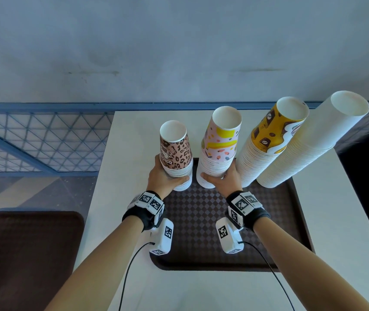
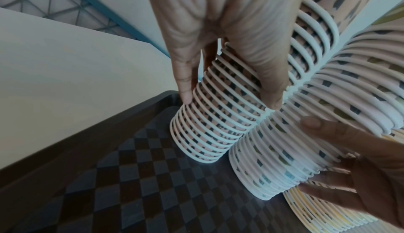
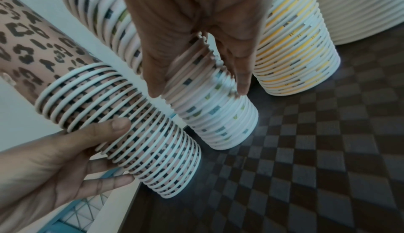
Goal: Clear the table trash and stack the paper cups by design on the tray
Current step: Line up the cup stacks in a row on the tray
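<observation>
**Four cup stacks on tray, two in hand**

Leopard-print stack (image 1: 175,158) and pink patterned stack (image 1: 218,151) stand at the tray's (image 1: 201,254) far-left end, touching. Left hand (image 1: 163,178) fingers (image 2: 186,88) wrap the leopard stack low; right hand (image 1: 222,179) wraps the pink one. Yellow stack (image 1: 266,144) and plain white stack (image 1: 309,140) lean right. Paper: light, crushable, likely tippy; grip low by the rims. Stack bases partly hidden. No trash visible on the worktop (image 1: 336,198).

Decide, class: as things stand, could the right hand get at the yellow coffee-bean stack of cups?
Probably yes. The yellow coffee-bean stack stands on the tray just beside the right hand, with nothing between them. But that hand's grip is on the pink patterned stack, so it would have to let go first.
</observation>
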Demonstrator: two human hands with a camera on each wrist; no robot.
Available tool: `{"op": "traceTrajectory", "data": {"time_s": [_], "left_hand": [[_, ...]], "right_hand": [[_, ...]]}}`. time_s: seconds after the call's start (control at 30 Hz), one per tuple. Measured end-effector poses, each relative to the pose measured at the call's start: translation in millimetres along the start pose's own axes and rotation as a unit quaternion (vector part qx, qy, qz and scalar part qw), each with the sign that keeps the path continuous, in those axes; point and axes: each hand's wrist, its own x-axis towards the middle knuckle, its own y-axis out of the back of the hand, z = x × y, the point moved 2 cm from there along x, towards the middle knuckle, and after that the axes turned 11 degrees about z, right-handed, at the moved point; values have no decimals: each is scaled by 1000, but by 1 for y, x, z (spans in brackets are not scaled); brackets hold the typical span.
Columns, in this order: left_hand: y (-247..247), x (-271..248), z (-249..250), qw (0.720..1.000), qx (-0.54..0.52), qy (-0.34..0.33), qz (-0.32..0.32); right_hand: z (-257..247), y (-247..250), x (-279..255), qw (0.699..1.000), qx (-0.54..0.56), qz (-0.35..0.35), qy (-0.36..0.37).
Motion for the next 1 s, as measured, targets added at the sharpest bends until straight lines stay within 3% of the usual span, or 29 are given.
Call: {"op": "traceTrajectory", "data": {"time_s": [0.77, 0.9, 1.0], "left_hand": [[-6, -8, 4, 1000, 6, 4, 29], [-7, -27, -10, 998, -43, 45, 6], [-14, -62, -22, 994, -48, 83, 55]], "right_hand": [[5, -1, -6, 1000, 30, 6, 1], [23, 10, -25, 996, 23, -77, -32], [54, 33, -50, 985, -22, -158, -71]]}}
